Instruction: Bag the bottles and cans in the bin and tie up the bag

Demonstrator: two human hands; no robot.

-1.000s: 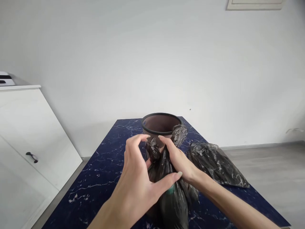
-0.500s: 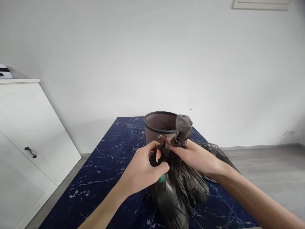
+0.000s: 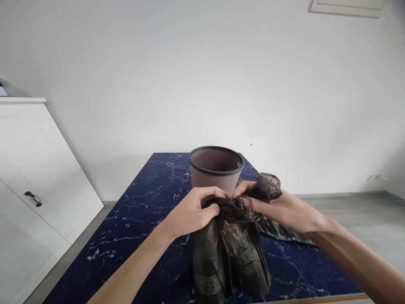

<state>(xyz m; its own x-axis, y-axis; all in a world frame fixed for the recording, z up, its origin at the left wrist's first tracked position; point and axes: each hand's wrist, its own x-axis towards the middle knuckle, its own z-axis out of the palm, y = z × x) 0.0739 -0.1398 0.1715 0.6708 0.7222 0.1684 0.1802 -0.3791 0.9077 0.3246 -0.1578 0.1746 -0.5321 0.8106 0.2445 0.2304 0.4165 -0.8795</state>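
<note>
A filled black garbage bag [image 3: 232,253] hangs or stands at the near part of the blue table, with bottle-like shapes showing through its thin plastic. My left hand [image 3: 199,211] is closed on the gathered top of the bag, thumb and fingers pinching it from the left. My right hand [image 3: 268,207] grips the twisted neck from the other side, and a loose puff of plastic sticks up above its fingers. Both sets of fingertips nearly meet over the bunched plastic. Just behind my hands stands a brownish waste bin [image 3: 215,179] with a dark rim.
The table [image 3: 126,219] has a dark blue marbled top. More black plastic [image 3: 284,232] lies on it under my right forearm. To the left is a white cabinet [image 3: 38,169] with a black handle [image 3: 33,198]. A pale wall [image 3: 158,84] rises behind the table.
My hands have drawn apart, the right one moving right and the left staying near its place. The bag's neck is now stretched sideways between them, and the bin's rim shows fully.
</note>
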